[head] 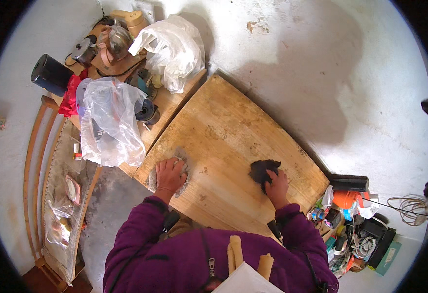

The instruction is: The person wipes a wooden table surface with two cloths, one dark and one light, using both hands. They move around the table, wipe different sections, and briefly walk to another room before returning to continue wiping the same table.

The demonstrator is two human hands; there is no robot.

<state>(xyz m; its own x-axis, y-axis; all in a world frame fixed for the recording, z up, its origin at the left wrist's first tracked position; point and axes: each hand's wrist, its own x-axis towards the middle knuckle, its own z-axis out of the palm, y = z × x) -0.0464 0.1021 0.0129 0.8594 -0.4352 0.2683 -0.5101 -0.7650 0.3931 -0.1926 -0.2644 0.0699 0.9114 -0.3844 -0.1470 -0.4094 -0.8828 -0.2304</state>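
My left hand (168, 177) presses a crumpled grey cloth (183, 175) onto the left corner of a wooden tabletop (217, 124). Parts of the cloth show around my fingers and thumb. Toward the right side of the same top, my right hand (278, 185) has its fingers on a bunched black cloth (261, 171). The wood is worn, with dark stains and specks, mostly along the far edges and around the middle. My palms hide part of both cloths.
An adjoining table on the left carries plastic bags (111, 121), a glass kettle (120, 40), a dark cylinder (51, 75) and a dark jar (148, 111). A wooden bench (63, 175) stands below it. At right are a mixed pile (353, 234) and coiled cable (406, 208). A wall (309, 73) borders the tabletop.
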